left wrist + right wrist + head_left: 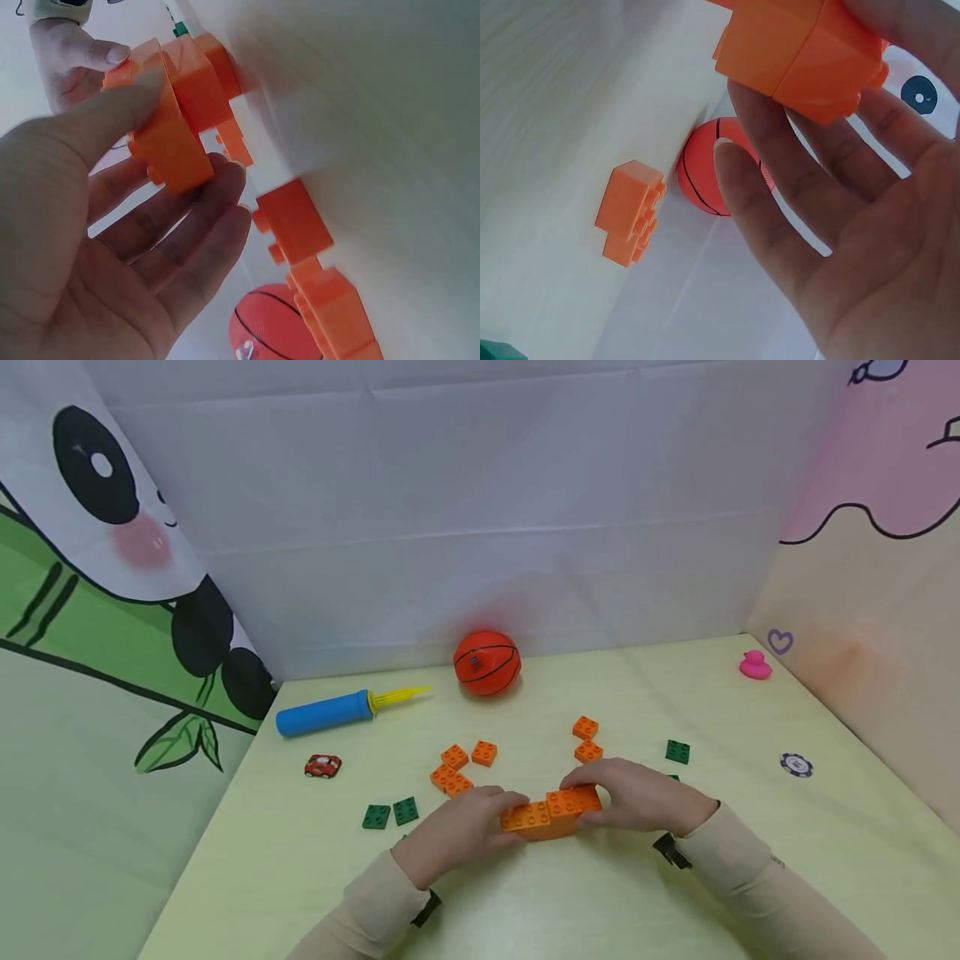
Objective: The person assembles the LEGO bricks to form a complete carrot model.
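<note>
Both hands hold one joined block of orange toy bricks (564, 814) above the table's front middle. My left hand (465, 827) pinches its left end, thumb on the near side and fingers behind. My right hand (637, 797) grips the taller right end between thumb and fingers. In the left wrist view, the thumb of the left hand (97, 217) lies across an orange brick (172, 154). The right wrist view has the right hand (870, 217) around stacked orange bricks (795, 56); their upper part is cut off.
Loose orange bricks (484, 753) lie behind the hands, with two more (585, 727) farther right. Green bricks (377, 817) lie on both sides. Around them are a red toy car (322, 766), blue pump (326, 715), small basketball (487, 663), pink duck (755, 665) and poker chip (797, 765).
</note>
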Action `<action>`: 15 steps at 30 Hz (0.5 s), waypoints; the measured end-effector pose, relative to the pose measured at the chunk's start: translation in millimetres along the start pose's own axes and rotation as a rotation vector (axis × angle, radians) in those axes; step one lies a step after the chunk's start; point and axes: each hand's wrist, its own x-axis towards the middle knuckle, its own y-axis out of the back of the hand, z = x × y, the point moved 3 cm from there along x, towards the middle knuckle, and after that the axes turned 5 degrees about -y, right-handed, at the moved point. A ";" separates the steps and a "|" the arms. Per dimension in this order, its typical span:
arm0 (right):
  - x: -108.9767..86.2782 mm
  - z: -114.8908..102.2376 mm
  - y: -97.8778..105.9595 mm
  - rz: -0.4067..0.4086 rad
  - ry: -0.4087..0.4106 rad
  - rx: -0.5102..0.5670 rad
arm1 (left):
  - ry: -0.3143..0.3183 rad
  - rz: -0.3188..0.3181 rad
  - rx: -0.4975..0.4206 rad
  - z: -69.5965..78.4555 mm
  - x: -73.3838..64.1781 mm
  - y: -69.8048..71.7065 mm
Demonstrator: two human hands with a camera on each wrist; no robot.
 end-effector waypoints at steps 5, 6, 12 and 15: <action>1.6 3.5 1.9 0.021 -0.024 -0.018 | 0.033 0.028 0.093 -13.0 -2.9 6.1; 1.7 3.9 2.5 0.026 -0.029 -0.020 | 0.035 0.037 0.105 -15.9 -3.2 7.1; 1.6 6.3 2.3 0.036 -0.034 -0.020 | 0.048 0.067 0.164 -31.5 -2.2 3.9; 1.6 6.7 1.3 0.036 -0.028 -0.025 | 0.058 0.069 0.185 -35.7 -0.6 1.1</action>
